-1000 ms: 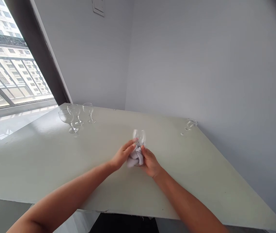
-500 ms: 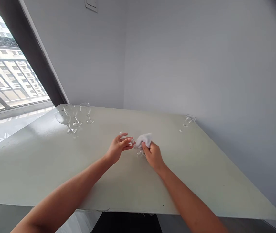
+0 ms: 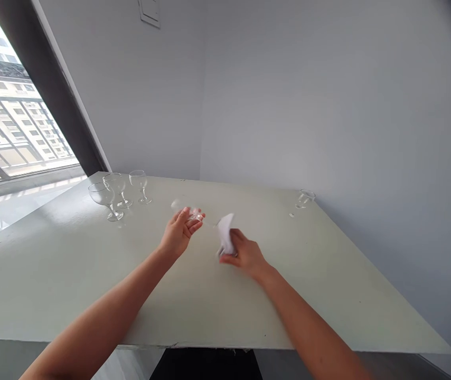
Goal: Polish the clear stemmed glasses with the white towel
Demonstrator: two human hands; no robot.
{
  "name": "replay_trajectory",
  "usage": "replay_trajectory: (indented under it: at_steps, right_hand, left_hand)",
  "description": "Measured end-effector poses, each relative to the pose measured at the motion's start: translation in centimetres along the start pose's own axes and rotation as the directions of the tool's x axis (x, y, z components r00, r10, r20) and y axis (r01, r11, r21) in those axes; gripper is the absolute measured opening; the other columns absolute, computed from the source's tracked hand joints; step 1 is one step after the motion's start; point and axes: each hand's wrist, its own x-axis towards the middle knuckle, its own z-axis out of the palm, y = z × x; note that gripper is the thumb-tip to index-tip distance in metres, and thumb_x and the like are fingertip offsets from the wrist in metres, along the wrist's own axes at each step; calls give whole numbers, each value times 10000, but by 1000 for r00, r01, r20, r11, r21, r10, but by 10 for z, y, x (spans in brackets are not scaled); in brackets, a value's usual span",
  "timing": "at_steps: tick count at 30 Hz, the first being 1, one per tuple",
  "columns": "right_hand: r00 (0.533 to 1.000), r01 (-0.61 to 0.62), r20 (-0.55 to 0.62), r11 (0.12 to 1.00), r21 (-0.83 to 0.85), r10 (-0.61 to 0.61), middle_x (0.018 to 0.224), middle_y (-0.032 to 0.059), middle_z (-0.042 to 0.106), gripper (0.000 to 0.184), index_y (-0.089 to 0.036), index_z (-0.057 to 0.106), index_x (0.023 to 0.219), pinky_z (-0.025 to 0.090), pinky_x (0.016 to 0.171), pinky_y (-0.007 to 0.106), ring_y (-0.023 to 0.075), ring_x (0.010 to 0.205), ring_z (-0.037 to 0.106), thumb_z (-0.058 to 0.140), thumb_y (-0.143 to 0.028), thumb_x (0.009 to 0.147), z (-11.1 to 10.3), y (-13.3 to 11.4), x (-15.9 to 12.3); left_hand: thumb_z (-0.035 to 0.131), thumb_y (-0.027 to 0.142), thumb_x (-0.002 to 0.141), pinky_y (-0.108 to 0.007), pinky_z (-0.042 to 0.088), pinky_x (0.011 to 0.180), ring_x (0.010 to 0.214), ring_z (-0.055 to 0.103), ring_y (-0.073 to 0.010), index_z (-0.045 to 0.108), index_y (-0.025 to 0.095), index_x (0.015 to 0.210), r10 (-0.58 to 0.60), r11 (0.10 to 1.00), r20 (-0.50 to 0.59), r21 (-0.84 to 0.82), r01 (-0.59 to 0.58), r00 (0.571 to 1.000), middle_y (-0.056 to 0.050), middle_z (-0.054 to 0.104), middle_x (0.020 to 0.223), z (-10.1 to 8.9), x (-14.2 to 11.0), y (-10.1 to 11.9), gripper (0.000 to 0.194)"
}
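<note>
My left hand (image 3: 180, 232) is closed around a clear stemmed glass (image 3: 189, 212), held tilted on its side above the pale table (image 3: 91, 274), bowl to the left and stem pointing right. My right hand (image 3: 245, 254) is closed on a crumpled white cloth (image 3: 225, 237), which sits at the stem end of the glass. Both hands are over the middle of the table.
Three clear stemmed glasses (image 3: 114, 192) stand upright at the table's far left corner by the window. Another glass (image 3: 303, 198) is at the far right, next to the grey wall. A dark window frame (image 3: 47, 84) runs along the left.
The glass went from upright between both hands to tilted sideways in my left hand, which moved left. My right hand shifted the cloth from the bowl toward the stem end.
</note>
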Motion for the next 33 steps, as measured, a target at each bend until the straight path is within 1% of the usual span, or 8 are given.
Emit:
replay_trajectory:
  at_steps: [2, 5, 9, 12, 16, 21, 25, 33]
  right_hand:
    - [997, 31, 78, 993, -111, -23, 1324, 74, 407, 544, -289, 520, 1161, 466, 571, 293, 161, 721, 600, 563, -583, 706, -8, -5, 1]
    - [985, -74, -168, 976, -205, 39, 1289, 114, 433, 409, -230, 563, 1123, 474, 661, 337, 189, 793, 595, 478, -487, 817, -17, -16, 8]
    - [987, 35, -150, 994, -101, -50, 1029, 66, 590, 284, -210, 584, 1072, 467, 690, 278, 164, 792, 591, 483, -344, 843, -8, -31, 22]
    - [993, -35, -112, 999, -2, 35, 888, 10, 627, 172, -232, 630, 906, 449, 616, 245, 137, 673, 580, 500, -292, 812, 7, -27, 33]
    - [933, -233, -256, 966, 113, 255, 865, 2, 646, 164, -222, 623, 880, 446, 683, 239, 129, 693, 589, 500, -263, 780, 6, 25, 46]
    - [728, -507, -419, 837, 206, 543, 870, 76, 646, 279, -152, 594, 946, 450, 665, 285, 165, 679, 597, 424, -284, 768, -23, 128, 45]
    - [639, -584, -430, 767, 268, 637, 875, 76, 642, 314, -144, 588, 951, 442, 650, 286, 160, 658, 585, 430, -316, 741, -34, 180, 37]
    - [634, -569, -395, 747, 343, 665, 911, 90, 633, 335, -139, 584, 946, 420, 671, 280, 160, 697, 571, 464, -360, 724, -43, 216, 44]
  left_hand:
    - [626, 382, 740, -328, 485, 821, 898, 630, -177, 453, 196, 1055, 190, 975, -55, 128, -182, 980, -73, 603, 1053, -1, 0, 0, 404]
    - [662, 363, 707, -391, 423, 905, 1012, 581, -204, 386, 226, 1157, 354, 884, -15, 333, -329, 935, -89, 586, 1111, 1, -7, -10, 545]
    - [627, 392, 733, -413, 390, 929, 1154, 480, -236, 352, 249, 1216, 301, 799, 164, 495, -343, 939, -106, 552, 1189, 11, -25, -27, 574]
    - [590, 421, 755, -420, 354, 963, 1210, 422, -238, 267, 280, 1298, 287, 684, 282, 609, -402, 916, -99, 490, 1276, 13, -32, -34, 648]
    - [562, 501, 740, -459, 315, 983, 1264, 338, -267, 155, 312, 1371, 200, 342, 377, 838, -425, 904, -82, 363, 1385, -1, -19, -43, 774]
    - [466, 510, 791, -431, 248, 1038, 1291, 290, -243, 387, 264, 1286, 26, -10, 479, 878, -479, 878, -50, 426, 1344, -18, -2, -65, 559]
    - [409, 501, 820, -415, 263, 1029, 1270, 322, -231, 469, 272, 1222, 10, -47, 484, 874, -483, 875, -33, 458, 1316, -19, -1, -71, 466]
    - [455, 469, 800, -422, 267, 1015, 1259, 336, -240, 522, 291, 1164, 9, 27, 448, 894, -448, 894, -25, 474, 1302, -19, -1, -68, 411]
